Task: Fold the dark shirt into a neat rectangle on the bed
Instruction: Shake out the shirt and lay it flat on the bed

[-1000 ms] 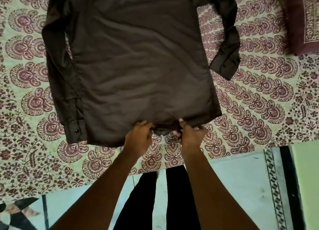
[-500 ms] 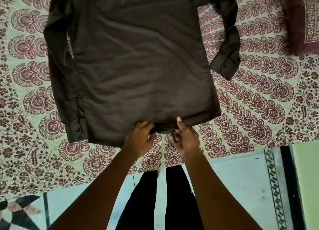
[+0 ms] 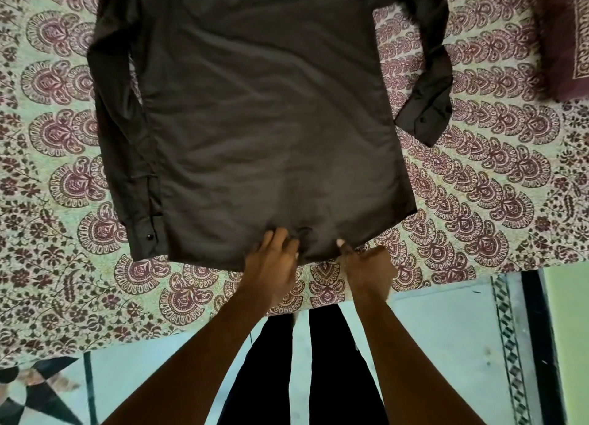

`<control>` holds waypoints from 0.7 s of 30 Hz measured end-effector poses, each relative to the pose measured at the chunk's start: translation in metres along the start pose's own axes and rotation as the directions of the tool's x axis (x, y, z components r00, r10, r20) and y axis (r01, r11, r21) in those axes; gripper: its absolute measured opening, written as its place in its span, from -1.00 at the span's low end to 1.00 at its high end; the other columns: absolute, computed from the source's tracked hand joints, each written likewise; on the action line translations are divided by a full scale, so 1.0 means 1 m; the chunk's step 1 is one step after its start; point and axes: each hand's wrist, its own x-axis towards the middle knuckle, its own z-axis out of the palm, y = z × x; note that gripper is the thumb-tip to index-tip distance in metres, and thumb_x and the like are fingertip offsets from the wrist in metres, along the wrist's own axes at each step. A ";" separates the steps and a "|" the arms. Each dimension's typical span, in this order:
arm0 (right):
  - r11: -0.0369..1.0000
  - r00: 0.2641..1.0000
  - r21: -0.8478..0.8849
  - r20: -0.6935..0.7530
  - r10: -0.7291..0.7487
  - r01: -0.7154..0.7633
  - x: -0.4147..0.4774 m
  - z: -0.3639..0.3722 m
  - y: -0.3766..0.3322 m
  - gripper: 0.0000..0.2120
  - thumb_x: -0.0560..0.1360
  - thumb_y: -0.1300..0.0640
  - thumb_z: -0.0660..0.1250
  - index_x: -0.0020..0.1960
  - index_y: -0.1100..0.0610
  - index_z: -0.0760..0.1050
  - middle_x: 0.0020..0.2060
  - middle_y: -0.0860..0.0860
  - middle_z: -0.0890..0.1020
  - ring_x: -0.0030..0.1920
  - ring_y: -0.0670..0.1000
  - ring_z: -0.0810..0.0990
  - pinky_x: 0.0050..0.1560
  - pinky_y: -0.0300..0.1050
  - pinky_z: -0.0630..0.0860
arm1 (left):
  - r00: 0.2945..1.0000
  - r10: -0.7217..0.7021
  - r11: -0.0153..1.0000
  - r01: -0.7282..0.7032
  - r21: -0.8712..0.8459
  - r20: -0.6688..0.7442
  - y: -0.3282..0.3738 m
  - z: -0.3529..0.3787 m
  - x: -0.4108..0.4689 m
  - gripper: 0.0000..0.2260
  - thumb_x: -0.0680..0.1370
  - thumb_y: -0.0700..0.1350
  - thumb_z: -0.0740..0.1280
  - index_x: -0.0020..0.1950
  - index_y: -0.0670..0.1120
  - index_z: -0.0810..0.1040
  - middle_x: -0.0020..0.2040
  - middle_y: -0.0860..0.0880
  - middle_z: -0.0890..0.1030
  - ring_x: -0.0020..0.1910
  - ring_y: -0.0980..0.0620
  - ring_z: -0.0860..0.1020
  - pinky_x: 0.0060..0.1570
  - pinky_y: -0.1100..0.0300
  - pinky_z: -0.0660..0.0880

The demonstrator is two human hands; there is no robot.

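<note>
Cream-and-maroon paisley print all over the bed [image 3: 478, 185], spread from nine o'clock round to three and serving as the flat working surface. Laid on it, centred and running out of frame past twelve o'clock, the dark shirt [image 3: 264, 112], plain side up with no placket showing, apparently face down and ready for turning sleeves and sides onto the back. Pale tiled floor [image 3: 439, 345] across six o'clock, with black-trousered legs [image 3: 331, 361] close against the bed edge, presumably for reaching the cloth without leaning. Maroon printed cushion [image 3: 561, 42] at two o'clock, well apart from the shirt and out of the way. Straight sleeve [image 3: 118, 138] lying along the body at nine o'clock, ending in the buttoned cuff [image 3: 143, 243] near the hem at eight o'clock. Kinked sleeve [image 3: 436, 58] bent outward at two o'clock, with the turned-back cuff [image 3: 424, 122] pointing toward three, not yet squared. Both hands at the near hem [image 3: 306, 244], low centre toward six o'clock, close together on either side of a small pucker. Somewhat blurred left hand [image 3: 271, 265], fingers bent over the hem edge and bunching cloth beneath them, taken to be gripping. Just beside it, right hand [image 3: 369, 268], thumb pressed on top of the hem, remaining fingers curled in, apparently pinching the edge. Likely purpose: drawing the hem toward six o'clock to pull the back panel taut and flatten its ripples before any fold. Folding proper seemingly not yet begun. Smallest detail: a dark button [image 3: 149, 236] on the eight o'clock cuff.
</note>
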 end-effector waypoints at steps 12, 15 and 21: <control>0.206 0.444 -0.530 0.371 -0.816 0.822 0.073 -0.004 0.010 -0.34 0.49 -0.35 0.30 0.53 -0.21 0.30 0.62 0.02 0.15 0.42 0.19 0.27 0.22 0.25 0.44 | 0.926 -0.376 0.926 0.376 -0.018 0.030 -0.004 0.007 0.016 -0.14 0.35 0.22 0.41 0.56 0.15 0.07 0.62 0.00 -0.09 0.51 -0.24 0.08 0.25 -0.39 0.34; 0.228 0.432 -0.499 0.343 -0.834 0.836 0.080 -0.018 0.024 -0.35 0.49 -0.37 0.29 0.51 -0.14 0.37 0.60 0.06 0.19 0.39 0.24 0.31 0.25 0.25 0.47 | 0.893 -0.448 0.887 0.450 -0.101 0.042 0.006 0.000 0.028 -0.13 0.29 0.21 0.46 0.50 0.13 0.12 0.57 -0.03 0.00 0.46 -0.28 0.12 0.22 -0.44 0.36; 0.329 0.470 -0.513 0.170 -0.866 0.793 0.093 -0.026 -0.006 -0.44 0.54 -0.27 0.30 0.45 -0.04 0.43 0.54 0.14 0.27 0.39 0.29 0.32 0.23 0.32 0.41 | 0.865 -0.496 0.866 0.499 -0.037 0.068 0.031 0.006 0.046 0.12 0.29 0.46 0.39 0.61 0.16 -0.21 0.62 -0.08 -0.31 0.55 -0.41 -0.07 0.25 -0.50 0.30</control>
